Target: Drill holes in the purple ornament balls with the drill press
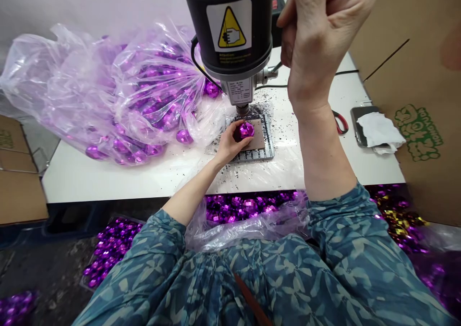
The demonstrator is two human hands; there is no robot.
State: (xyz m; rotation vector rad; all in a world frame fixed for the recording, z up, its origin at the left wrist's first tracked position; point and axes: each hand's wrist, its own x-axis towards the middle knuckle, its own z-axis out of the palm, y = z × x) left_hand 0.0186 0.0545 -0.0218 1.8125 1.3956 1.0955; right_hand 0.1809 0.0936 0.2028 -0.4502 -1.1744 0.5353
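Under the spindle of a black drill press (pixel 228 28), my left hand (pixel 230 142) pinches a shiny purple faceted ball (pixel 247 130) between thumb and fingers. The ball sits on a small brown board (pixel 257 136) on the machine's dark slotted base (pixel 268 154). Just above the ball is the chuck (pixel 242 109). Raised at the upper right, beside the motor housing, my right hand (pixel 317 33) has its fingers curled; what they grip, if anything, is hidden behind the hand.
Clear plastic bags of purple balls (pixel 154 90) cover the white table's (pixel 108 182) left side. Red-handled scissors (pixel 340 123) and a phone (pixel 360 126) under white tissue (pixel 382 130) lie right. Cardboard boxes (pixel 425 90) flank the table. More balls (pixel 248 206) lie below its front edge.
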